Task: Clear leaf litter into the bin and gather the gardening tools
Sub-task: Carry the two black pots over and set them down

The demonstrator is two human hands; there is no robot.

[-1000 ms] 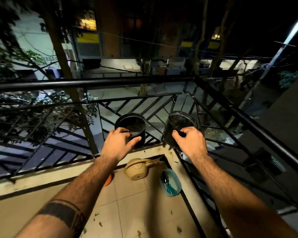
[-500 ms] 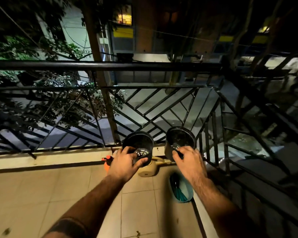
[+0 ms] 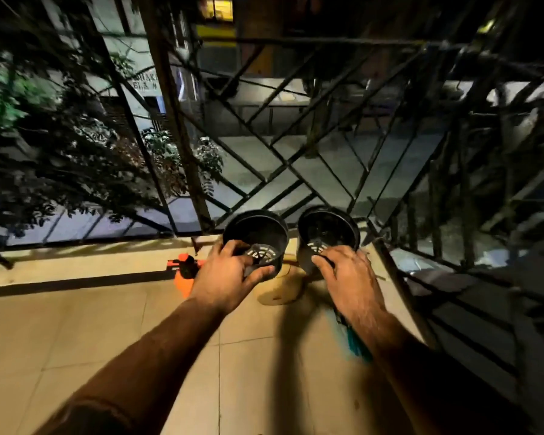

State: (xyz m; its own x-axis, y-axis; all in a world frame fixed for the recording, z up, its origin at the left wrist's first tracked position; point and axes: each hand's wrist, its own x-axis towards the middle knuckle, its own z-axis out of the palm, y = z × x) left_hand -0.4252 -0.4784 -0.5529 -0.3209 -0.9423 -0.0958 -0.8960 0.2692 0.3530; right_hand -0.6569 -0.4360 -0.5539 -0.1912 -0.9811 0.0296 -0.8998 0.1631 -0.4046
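I hold two empty black plastic plant pots over the balcony floor, tilted so their slotted bottoms show. My left hand (image 3: 230, 274) grips the near rim of the left pot (image 3: 258, 233). My right hand (image 3: 347, 274) grips the near rim of the right pot (image 3: 330, 229). Below the pots lies a beige watering can (image 3: 280, 290) on the tiles. An orange sprayer (image 3: 184, 274) stands to its left by the ledge. A teal tub with tools (image 3: 354, 343) is mostly hidden under my right forearm.
A black metal railing (image 3: 296, 171) with diagonal bars encloses the balcony ahead and to the right. A low ledge (image 3: 76, 259) runs under it. The beige tiled floor (image 3: 107, 340) extends left and toward me. Trees and a street lie beyond.
Both pots have come down from rail height to just above the floor, still in my hands. My view has dropped and turned left, so the railing looms larger.
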